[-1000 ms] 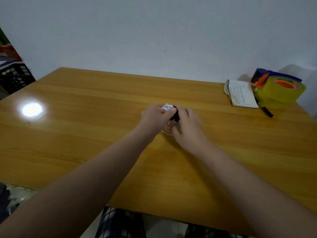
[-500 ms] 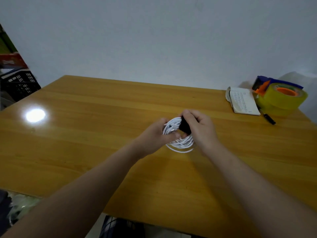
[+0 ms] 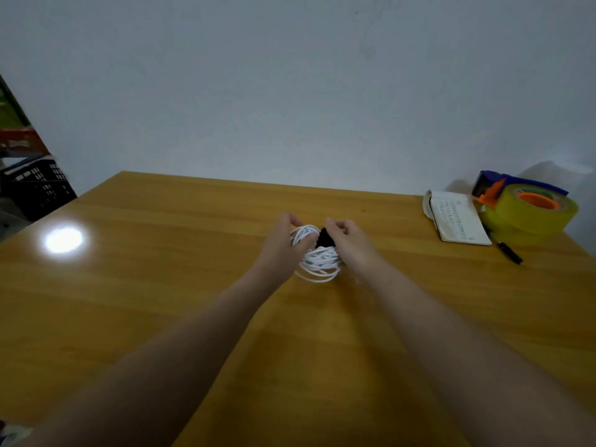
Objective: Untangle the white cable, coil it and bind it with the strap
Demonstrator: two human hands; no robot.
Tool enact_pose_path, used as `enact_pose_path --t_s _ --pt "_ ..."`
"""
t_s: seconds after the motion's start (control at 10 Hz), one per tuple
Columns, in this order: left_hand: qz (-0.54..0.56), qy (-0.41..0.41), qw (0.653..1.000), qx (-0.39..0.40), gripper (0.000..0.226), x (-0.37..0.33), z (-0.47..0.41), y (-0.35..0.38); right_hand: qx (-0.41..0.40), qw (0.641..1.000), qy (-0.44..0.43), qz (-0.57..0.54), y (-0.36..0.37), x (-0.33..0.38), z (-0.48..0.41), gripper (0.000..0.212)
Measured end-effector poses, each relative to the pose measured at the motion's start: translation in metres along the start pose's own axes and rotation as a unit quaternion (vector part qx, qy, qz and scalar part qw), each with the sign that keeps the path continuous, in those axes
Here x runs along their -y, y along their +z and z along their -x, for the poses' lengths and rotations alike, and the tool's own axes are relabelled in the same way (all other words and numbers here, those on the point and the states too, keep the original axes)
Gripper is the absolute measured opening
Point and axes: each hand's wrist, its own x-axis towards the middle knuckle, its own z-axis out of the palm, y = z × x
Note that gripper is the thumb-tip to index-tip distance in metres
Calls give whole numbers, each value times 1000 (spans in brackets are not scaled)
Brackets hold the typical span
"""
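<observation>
Our left hand is curled round the left side of the coiled white cable, our right hand pinches the black strap at its top, and the bundle sits over the middle of the table. The lower loops hang loose, so if either grip slackens before we cinch the strap, they could spring apart and tangle up.

The orange-brown wooden table lies open on its left and near side. The coiled white cable blocks the middle; a white notebook, yellow tape dispenser and black pen crowd the far right corner.
</observation>
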Motion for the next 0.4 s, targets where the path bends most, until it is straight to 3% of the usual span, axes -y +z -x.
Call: enact_pose_path --t_s 0.1,0.2,0.4 --pt "-25 -74 997 3 18 11 -23 -2 -5 998 -22 65 1 1 -17 32" --pt "-154 -140 975 72 19 26 -32 -5 21 993 -24 117 4 -3 -22 31" --pt "-221 -122 966 58 39 24 -32 -6 22 982 -43 182 6 -11 -25 27"
